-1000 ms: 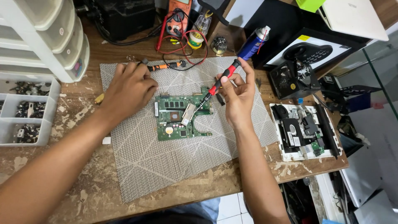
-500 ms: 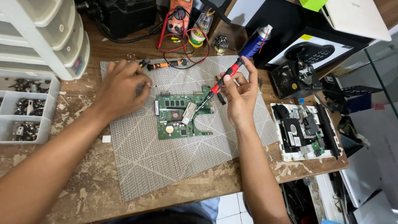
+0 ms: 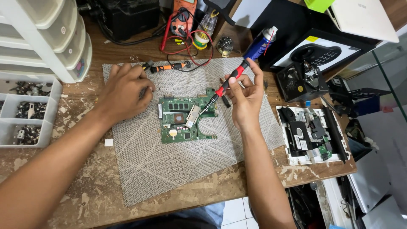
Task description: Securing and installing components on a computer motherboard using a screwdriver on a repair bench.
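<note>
A green circuit board (image 3: 186,118) with a silver metal piece on it lies in the middle of a grey woven mat (image 3: 169,169). My right hand (image 3: 246,95) holds a red-and-black screwdriver (image 3: 227,85) at a slant, its tip down at the board's upper right part. My left hand (image 3: 125,91) rests knuckles-up on the mat to the left of the board, fingers curled; I cannot tell whether it holds anything. Its fingertips are close to an orange-handled tool (image 3: 169,66) lying at the mat's far edge.
A white drawer unit (image 3: 46,38) and a compartment tray of small metal parts (image 3: 25,110) stand at the left. A multimeter with red leads (image 3: 182,25), a blue spray can (image 3: 259,42) and black devices are at the back. An opened white device (image 3: 311,135) lies right.
My left hand has slid a little away from the board toward the mat's upper left. The right hand keeps the screwdriver on the board, nearly still.
</note>
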